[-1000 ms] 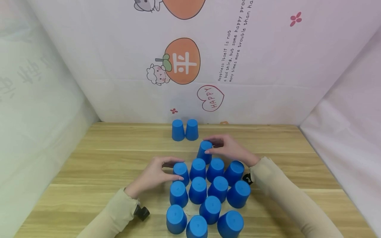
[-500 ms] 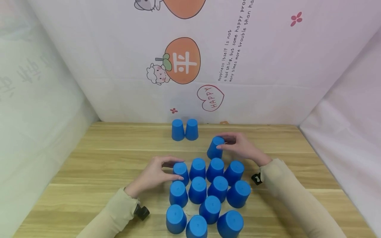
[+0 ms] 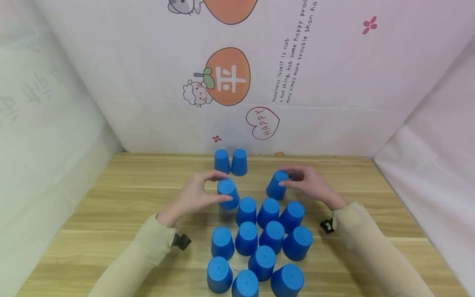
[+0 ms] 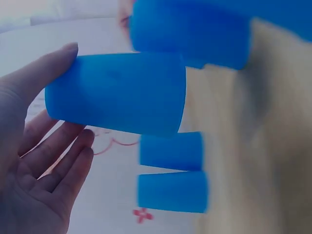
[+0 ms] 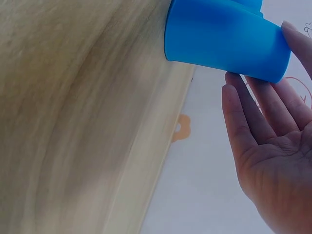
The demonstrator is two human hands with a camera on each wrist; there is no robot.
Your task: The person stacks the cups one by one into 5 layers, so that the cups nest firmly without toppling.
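Note:
My left hand (image 3: 193,194) pinches an upside-down blue cup (image 3: 228,194) between thumb and fingers, raised over the wood just behind the cluster. In the left wrist view that blue cup (image 4: 117,92) tilts slightly, the thumb on one side and fingertips on the other. Farther right, my right hand (image 3: 309,183) holds another upside-down blue cup (image 3: 277,185) near its narrow end. The right wrist view shows the thumb and fingertips gripping that cup (image 5: 224,39). Behind the left hand, two blue cups (image 3: 239,162) stand side by side near the wall, one partly covered by the hand.
Several upside-down blue cups (image 3: 246,238) stand close together in a cluster at the near middle of the wooden table (image 3: 111,214). A white printed cloth (image 3: 156,82) hangs behind the table's far edge, with white cloth (image 3: 438,161) along both sides.
My left hand has lifted its cup out of the cluster and moved it away toward the back. My right hand has carried its cup to the right, away from the cluster's back row.

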